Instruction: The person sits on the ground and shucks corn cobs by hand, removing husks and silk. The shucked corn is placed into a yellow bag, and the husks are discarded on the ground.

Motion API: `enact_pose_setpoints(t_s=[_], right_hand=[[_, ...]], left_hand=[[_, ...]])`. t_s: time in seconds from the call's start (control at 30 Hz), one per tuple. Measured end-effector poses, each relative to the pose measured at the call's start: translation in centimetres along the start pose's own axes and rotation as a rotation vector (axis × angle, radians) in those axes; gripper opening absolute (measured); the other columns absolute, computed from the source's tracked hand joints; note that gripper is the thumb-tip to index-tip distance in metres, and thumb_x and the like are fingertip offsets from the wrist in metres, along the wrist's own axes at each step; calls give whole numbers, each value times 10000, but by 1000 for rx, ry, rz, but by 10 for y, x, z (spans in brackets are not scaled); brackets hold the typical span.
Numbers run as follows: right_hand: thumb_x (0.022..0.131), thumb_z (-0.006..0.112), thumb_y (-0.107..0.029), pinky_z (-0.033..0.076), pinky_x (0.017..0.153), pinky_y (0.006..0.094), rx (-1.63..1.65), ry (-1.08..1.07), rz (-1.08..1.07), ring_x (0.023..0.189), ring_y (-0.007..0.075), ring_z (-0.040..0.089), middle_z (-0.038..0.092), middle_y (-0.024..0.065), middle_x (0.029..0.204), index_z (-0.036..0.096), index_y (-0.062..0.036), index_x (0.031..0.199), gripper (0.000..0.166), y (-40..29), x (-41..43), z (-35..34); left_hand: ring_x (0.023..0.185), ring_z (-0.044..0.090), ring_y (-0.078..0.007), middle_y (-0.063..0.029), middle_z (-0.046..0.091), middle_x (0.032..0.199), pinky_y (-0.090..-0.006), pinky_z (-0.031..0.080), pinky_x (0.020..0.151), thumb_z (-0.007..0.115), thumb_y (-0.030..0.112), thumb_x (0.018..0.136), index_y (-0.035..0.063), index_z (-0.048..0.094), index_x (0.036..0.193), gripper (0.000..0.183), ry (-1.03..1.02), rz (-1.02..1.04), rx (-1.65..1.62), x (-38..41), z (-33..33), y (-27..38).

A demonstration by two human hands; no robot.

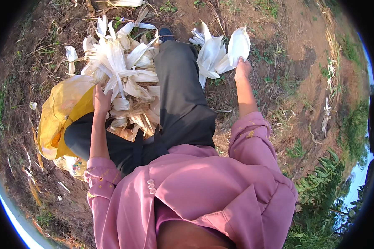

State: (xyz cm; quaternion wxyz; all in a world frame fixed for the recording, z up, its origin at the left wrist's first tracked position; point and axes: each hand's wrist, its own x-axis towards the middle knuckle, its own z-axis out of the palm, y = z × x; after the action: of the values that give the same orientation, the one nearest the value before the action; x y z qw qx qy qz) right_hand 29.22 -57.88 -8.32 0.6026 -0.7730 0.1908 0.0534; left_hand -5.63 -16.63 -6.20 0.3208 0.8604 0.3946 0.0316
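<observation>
My right hand (243, 69) grips the lower end of a broad, pale corn husk leaf (239, 43), held out to the right of my stretched leg. Just left of that leaf, several more white husk leaves (209, 56) lie against the far side of the leg. My left hand (102, 100) is at the near left edge of a heap of dry corn husks (121, 59). Its fingertips go in among the husk strips, so what they hold is hidden. The heap fills the space between my bent left leg and my outstretched right leg.
A yellow plastic sack (60, 105) lies beside my bent left knee (81, 132), partly beneath it. Dry stalks and loose husk scraps (326, 113) are scattered over the bare soil (299, 53). Leafy green plants (318, 193) grow close at the lower right.
</observation>
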Motion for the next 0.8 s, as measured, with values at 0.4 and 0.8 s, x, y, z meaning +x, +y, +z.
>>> enact_pose_setpoints(t_s=[0.4,0.8], right_hand=[[866,569,-159,506,748,257,32,-262,266,917,197,595,574,132,1073,473,26,1219,410,63,-19,10],[905,545,-134,472,782,236,-120,-948,-676,904,113,591,625,70,1010,553,-10,1119,248,-134,-198,116]], left_hand=[[1001,566,-365,-202,591,1076,-431,443,868,644,213,732,58,468,1202,525,-226,-416,259,7,33,-52],[673,535,-87,-35,615,739,-250,442,643,582,98,779,-4,630,907,171,-180,-187,-612,-8,-60,34]])
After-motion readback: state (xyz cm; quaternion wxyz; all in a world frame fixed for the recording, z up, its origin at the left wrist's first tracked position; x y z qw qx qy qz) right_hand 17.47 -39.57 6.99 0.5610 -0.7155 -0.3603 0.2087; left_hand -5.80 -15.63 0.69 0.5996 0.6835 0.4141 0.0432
